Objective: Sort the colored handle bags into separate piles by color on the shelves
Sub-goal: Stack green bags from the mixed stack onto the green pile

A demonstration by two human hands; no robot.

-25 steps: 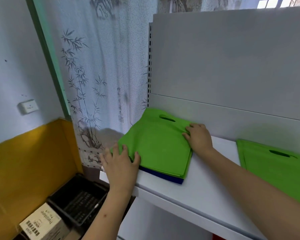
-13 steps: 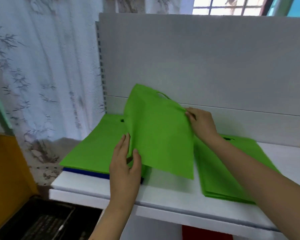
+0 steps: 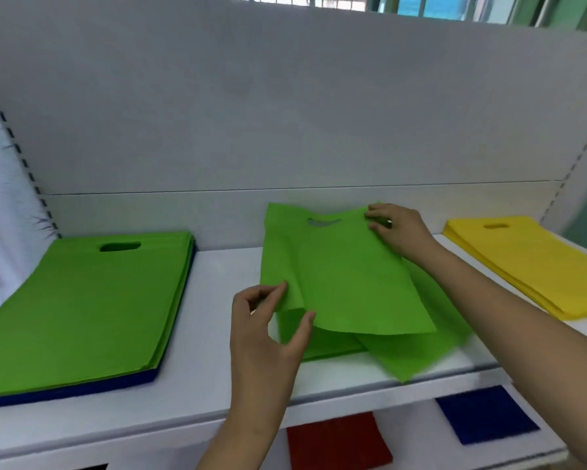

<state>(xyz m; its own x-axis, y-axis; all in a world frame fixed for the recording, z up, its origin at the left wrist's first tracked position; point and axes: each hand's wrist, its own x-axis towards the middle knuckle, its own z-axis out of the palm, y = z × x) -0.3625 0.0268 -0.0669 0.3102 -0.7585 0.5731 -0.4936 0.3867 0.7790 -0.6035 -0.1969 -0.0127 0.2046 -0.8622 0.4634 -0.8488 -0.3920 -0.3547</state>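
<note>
While both hands (image 3: 332, 276) pinch it, green bag (image 3: 346, 276) hangs between them.

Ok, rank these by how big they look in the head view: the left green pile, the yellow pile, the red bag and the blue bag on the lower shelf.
1. left green pile, clearly largest
2. yellow pile, cropped
3. red bag and blue bag: alike, both partly hidden, so unranked
</note>
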